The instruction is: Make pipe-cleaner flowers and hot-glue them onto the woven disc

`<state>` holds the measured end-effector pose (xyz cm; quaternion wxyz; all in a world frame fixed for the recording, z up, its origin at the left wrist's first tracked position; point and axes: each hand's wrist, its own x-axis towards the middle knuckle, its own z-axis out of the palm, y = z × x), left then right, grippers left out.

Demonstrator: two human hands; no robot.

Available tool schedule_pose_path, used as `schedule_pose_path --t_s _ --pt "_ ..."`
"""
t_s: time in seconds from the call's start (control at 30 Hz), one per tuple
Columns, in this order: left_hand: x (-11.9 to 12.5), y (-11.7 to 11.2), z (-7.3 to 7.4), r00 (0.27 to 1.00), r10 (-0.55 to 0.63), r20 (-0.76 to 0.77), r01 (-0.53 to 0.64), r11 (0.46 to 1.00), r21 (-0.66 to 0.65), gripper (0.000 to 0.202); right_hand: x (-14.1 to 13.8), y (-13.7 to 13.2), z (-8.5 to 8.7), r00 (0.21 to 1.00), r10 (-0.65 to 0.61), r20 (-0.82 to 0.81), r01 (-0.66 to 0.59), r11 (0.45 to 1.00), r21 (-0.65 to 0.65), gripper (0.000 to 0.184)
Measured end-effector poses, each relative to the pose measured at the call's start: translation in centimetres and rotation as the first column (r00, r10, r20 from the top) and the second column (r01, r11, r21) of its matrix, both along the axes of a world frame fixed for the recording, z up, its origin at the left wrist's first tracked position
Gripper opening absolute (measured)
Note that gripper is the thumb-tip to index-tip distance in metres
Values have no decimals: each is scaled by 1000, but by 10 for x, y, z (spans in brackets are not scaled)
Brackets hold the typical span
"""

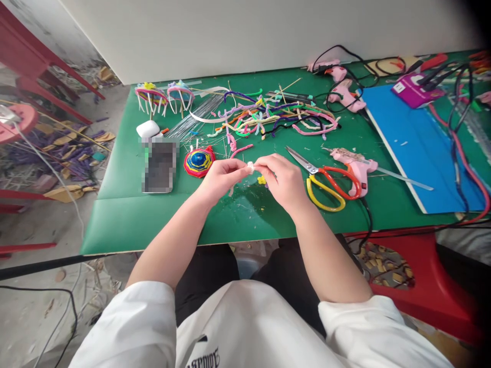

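Head view looks down on a green bench (115,214) with two bare hands meeting above its near middle; the left hand (220,179) and the right hand (282,181) each pinch one end of a single small white fuzzy piece (250,166) between thumb and fingertips, held just over the bench; one tiny yellow bit (261,180) lies just beneath the right hand's fingers. One pair of scissors (326,184) with red and yellow handles lies open just right of the right hand; one pink glue gun (355,163) lies touching them; two rear glue guns (347,94) sit farther back among black cords. One coiled disc (198,161) in red, yellow and blue rests near the left hand; beside it lie one phone (159,164) and one white case (148,129). Two legged craft domes (151,97) stand at the far left; one loose pile of pipe cleaners (268,117) spreads behind the hands; one blue board (418,143) lies to the right.
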<state>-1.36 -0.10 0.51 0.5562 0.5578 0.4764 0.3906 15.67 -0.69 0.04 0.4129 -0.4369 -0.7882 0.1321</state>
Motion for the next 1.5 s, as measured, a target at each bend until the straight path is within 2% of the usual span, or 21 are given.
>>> schedule_pose_path --t_s 0.17,0.23,0.3,0.33,0.4,0.47,0.53,0.6,0.67,0.7,0.77,0.83,0.87,0.93,1.0,1.1,1.3,1.43,1.5 --pt "2 0 -3 999 3 42 -4 1000 16 23 -2 1 -1 1000 -25 -13 26 997 77 15" --pt "3 0 -4 999 27 26 -29 996 82 22 -3 0 -1 998 -19 -66 22 999 50 13" --pt "3 0 -5 996 73 -47 -61 973 224 20 -4 0 -1 990 -23 -138 20 1000 -18 11" --pt "4 -1 -5 989 105 -102 -68 946 318 19 -4 -1 -1 982 -30 -185 16 997 -76 10" --pt "4 -1 -6 961 188 -203 -58 854 517 16 -5 0 -2 955 -56 -291 -17 970 -244 10" --pt "5 -2 -8 930 259 -260 -21 745 666 12 -4 1 -3 920 -93 -381 -79 908 -412 13" --pt "6 -2 -10 912 296 -283 18 660 751 10 -4 2 -5 889 -129 -439 -130 849 -513 15" --pt "6 -3 -11 903 303 -304 53 624 780 9 -4 4 -7 863 -156 -480 -159 818 -553 14" --pt "6 -3 -11 907 286 -310 56 645 762 10 -4 5 -7 845 -165 -509 -179 810 -559 12" --pt "6 -3 -9 915 267 -302 43 682 730 11 -4 5 -7 842 -159 -516 -186 812 -553 11" --pt "6 -4 -7 949 200 -245 -12 797 604 13 -3 4 -5 850 -127 -511 -194 826 -529 9" --pt "6 -4 -5 987 112 -116 -61 925 374 16 -3 3 -2 869 -75 -490 -206 844 -496 8" --pt "6 -3 -5 997 78 -29 -69 968 241 18 -3 2 0 881 -50 -471 -205 856 -475 8" --pt "7 -2 -6 990 44 137 -45 999 6 19 -3 0 3 911 -14 -413 -171 897 -408 8" --pt "6 -1 -8 975 40 218 -18 994 -105 20 -4 -1 3 940 -7 -342 -107 943 -315 9" --pt "6 0 -9 985 44 165 -39 999 -34 21 -4 -1 1 954 -11 -301 -67 966 -249 10" --pt "6 -2 -6 998 53 -14 -50 986 159 24 -1 1 -1 943 -39 -332 -87 930 -357 10" --pt "6 -3 -3 987 90 -135 -37 935 351 22 -4 -1 -1 927 -80 -366 -75 918 -389 12" --pt "7 -2 -4 982 114 -152 -50 927 370 22 -7 -1 -2 912 -110 -395 -70 907 -414 13"
